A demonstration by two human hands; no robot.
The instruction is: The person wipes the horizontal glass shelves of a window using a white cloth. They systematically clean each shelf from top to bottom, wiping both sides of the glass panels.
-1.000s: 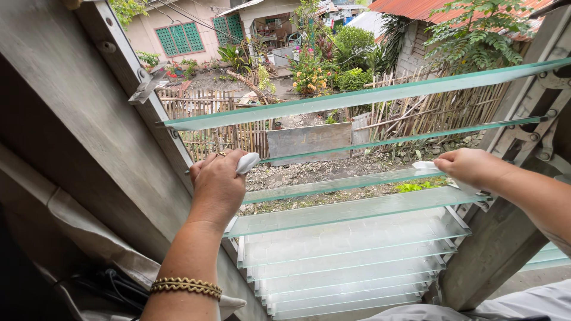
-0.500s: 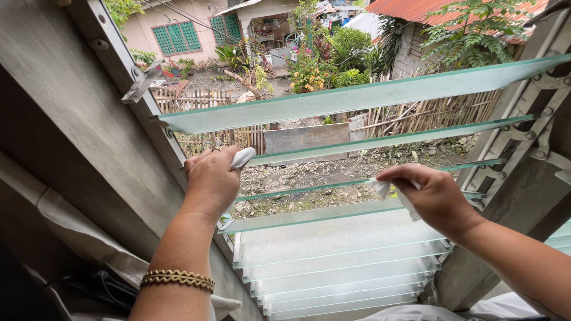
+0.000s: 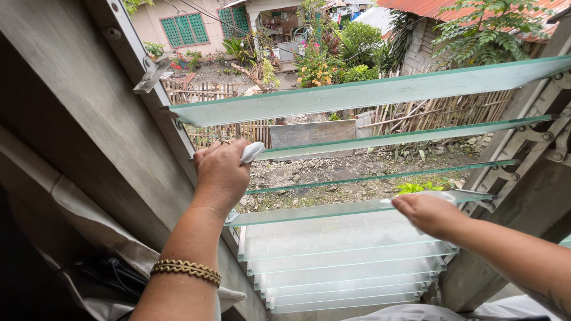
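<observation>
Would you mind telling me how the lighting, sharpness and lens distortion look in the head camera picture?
Head view: soft, even daylight outside, no hard shadows; the inner wall at left is dimmer, the lower left corner nearly black. The glass slats show a pale sheen, no strong glare. The left hand looks sharp, the right hand slightly soft. The wide lens splays the window frame outward.

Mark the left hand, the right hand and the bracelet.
left hand (image 3: 221, 175), head view, back of the hand.
right hand (image 3: 429, 214), head view, knuckles.
bracelet (image 3: 185, 270), head view, gold band on left wrist.
</observation>
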